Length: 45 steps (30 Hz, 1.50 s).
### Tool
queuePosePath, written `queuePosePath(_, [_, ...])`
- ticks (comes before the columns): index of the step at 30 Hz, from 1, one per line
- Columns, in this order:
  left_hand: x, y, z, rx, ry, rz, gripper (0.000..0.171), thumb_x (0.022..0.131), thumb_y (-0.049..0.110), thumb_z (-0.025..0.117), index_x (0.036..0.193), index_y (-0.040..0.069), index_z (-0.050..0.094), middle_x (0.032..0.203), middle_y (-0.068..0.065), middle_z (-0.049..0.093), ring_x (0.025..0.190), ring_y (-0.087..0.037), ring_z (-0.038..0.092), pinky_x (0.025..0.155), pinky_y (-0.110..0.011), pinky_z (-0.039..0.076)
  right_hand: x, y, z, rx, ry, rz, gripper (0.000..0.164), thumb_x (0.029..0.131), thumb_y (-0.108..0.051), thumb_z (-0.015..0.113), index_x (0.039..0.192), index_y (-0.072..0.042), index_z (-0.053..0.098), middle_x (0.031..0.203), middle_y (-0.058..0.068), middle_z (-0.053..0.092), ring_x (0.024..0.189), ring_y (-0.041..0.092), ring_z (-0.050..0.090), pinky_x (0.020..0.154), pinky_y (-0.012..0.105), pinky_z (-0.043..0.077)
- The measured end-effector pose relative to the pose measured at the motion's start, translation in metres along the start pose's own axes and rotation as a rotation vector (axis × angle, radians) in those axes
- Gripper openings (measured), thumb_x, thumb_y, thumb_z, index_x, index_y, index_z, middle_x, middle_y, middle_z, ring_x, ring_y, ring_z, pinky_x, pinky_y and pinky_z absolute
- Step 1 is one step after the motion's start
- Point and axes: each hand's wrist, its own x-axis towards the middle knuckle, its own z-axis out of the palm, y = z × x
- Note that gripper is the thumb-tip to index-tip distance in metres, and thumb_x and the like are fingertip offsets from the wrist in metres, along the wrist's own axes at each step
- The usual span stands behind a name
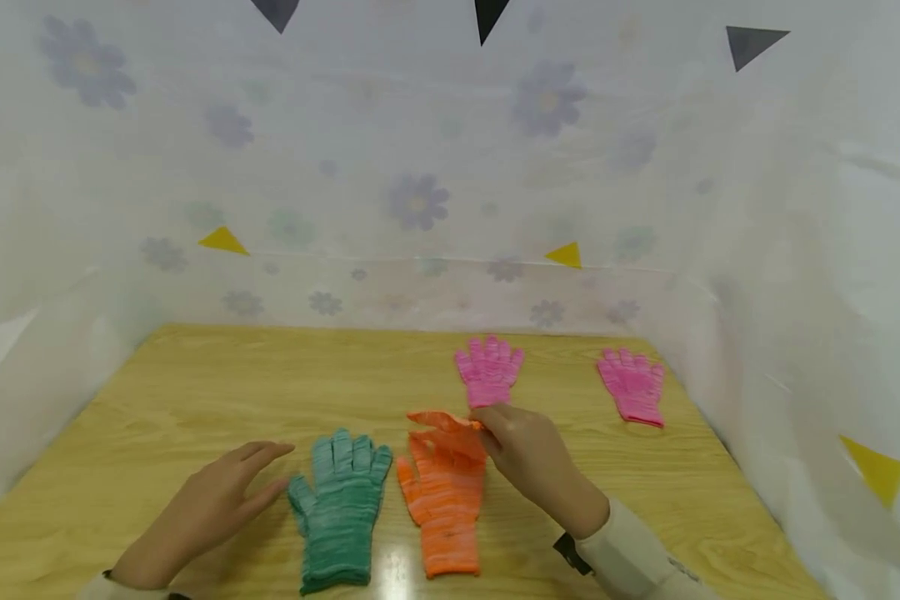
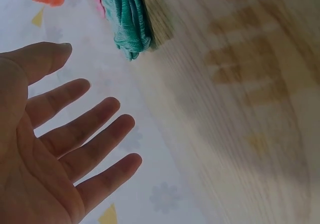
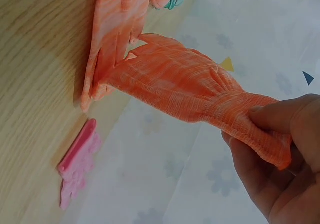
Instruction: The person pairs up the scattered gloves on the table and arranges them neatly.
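Note:
My right hand (image 1: 528, 458) pinches the cuff of an orange glove (image 3: 195, 91) between thumb and fingers. That cuff is lifted, and the glove slopes down to its finger end. Beneath it another orange glove (image 1: 450, 521) lies flat on the table, cuff toward me; the finger ends of the two overlap. Just left of these lies a green glove (image 1: 341, 508), fingers pointing away, which looks thick and layered in the left wrist view. Beside its thumb hovers my left hand (image 1: 213, 504), fingers spread and relaxed, holding nothing.
Two pink gloves lie apart at the back right: one pink glove (image 1: 489, 371) beyond the orange ones, another pink glove (image 1: 633, 387) near the right edge. White flowered sheeting (image 1: 420, 125) surrounds the wooden table (image 1: 232, 375) at the back and sides.

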Motion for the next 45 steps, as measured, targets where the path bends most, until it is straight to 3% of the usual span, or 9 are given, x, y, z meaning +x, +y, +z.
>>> queuePosePath(4, [0.003, 0.001, 0.000, 0.000, -0.013, -0.006, 0.042, 0.091, 0.033, 0.066, 0.127, 0.012, 0.061, 0.121, -0.010, 0.062, 0.094, -0.029, 0.065, 0.070, -0.045, 0.055, -0.004, 0.001, 0.000, 0.000, -0.010, 0.005, 0.019, 0.076, -0.002, 0.079, 0.091, -0.010, 0.071, 0.079, -0.002, 0.070, 0.062, 0.007, 0.062, 0.055, 0.022, 0.052])
queuePosePath(11, [0.003, 0.003, -0.001, 0.008, -0.023, -0.009, 0.042, 0.091, 0.034, 0.066, 0.126, 0.012, 0.061, 0.121, -0.011, 0.063, 0.096, -0.030, 0.065, 0.068, -0.044, 0.056, -0.012, -0.006, 0.003, 0.038, -0.081, -0.025, 0.018, 0.077, -0.002, 0.077, 0.090, -0.012, 0.070, 0.074, -0.005, 0.066, 0.054, 0.001, 0.048, 0.049, 0.013, 0.041])
queuePosePath(22, [0.001, 0.005, 0.000, 0.043, -0.011, 0.013, 0.041, 0.089, 0.031, 0.069, 0.124, 0.013, 0.062, 0.118, -0.007, 0.064, 0.091, -0.024, 0.066, 0.065, -0.037, 0.056, -0.027, -0.020, 0.011, 0.082, -0.187, -0.093, 0.017, 0.076, -0.011, 0.081, 0.087, -0.014, 0.068, 0.068, -0.009, 0.060, 0.055, -0.002, 0.046, 0.049, 0.011, 0.039])
queuePosePath(27, [0.001, 0.006, -0.001, 0.040, -0.033, 0.001, 0.041, 0.089, 0.031, 0.069, 0.125, 0.012, 0.062, 0.119, -0.007, 0.063, 0.089, -0.022, 0.066, 0.065, -0.036, 0.056, -0.034, -0.027, 0.012, 0.105, -0.333, -0.100, 0.013, 0.081, -0.017, 0.077, 0.092, -0.017, 0.070, 0.079, -0.009, 0.066, 0.065, 0.000, 0.058, 0.055, 0.012, 0.045])
queuePosePath(30, [0.001, 0.006, 0.000, 0.043, -0.038, -0.002, 0.041, 0.089, 0.031, 0.069, 0.125, 0.012, 0.062, 0.119, -0.005, 0.063, 0.088, -0.020, 0.066, 0.064, -0.034, 0.056, -0.038, -0.031, 0.013, 0.122, -0.446, -0.086, 0.012, 0.083, -0.020, 0.075, 0.093, -0.019, 0.069, 0.081, -0.011, 0.064, 0.065, -0.002, 0.055, 0.054, 0.012, 0.042])
queuePosePath(33, [0.001, 0.006, 0.000, 0.038, -0.042, 0.007, 0.041, 0.089, 0.032, 0.069, 0.125, 0.013, 0.062, 0.120, -0.005, 0.063, 0.087, -0.019, 0.066, 0.065, -0.034, 0.056, -0.042, -0.033, 0.015, 0.117, -0.504, -0.111, 0.014, 0.083, -0.023, 0.075, 0.095, -0.021, 0.069, 0.082, -0.012, 0.062, 0.065, -0.003, 0.052, 0.053, 0.012, 0.041])
queuePosePath(39, [0.002, 0.006, 0.001, 0.034, -0.046, 0.021, 0.042, 0.089, 0.033, 0.069, 0.125, 0.013, 0.062, 0.119, -0.005, 0.063, 0.088, -0.020, 0.067, 0.066, -0.034, 0.056, -0.046, -0.036, 0.009, 0.104, -0.477, -0.187, 0.023, 0.083, -0.033, 0.074, 0.101, -0.022, 0.067, 0.088, -0.011, 0.060, 0.073, 0.001, 0.054, 0.057, 0.013, 0.043])
queuePosePath(45, [0.002, 0.007, 0.003, 0.051, -0.032, 0.023, 0.041, 0.087, 0.029, 0.071, 0.124, 0.012, 0.063, 0.118, -0.004, 0.064, 0.091, -0.020, 0.067, 0.069, -0.036, 0.057, -0.042, -0.035, 0.002, 0.122, -0.410, -0.129, 0.011, 0.082, -0.016, 0.074, 0.088, -0.017, 0.064, 0.077, -0.010, 0.055, 0.064, -0.001, 0.046, 0.053, 0.012, 0.039])
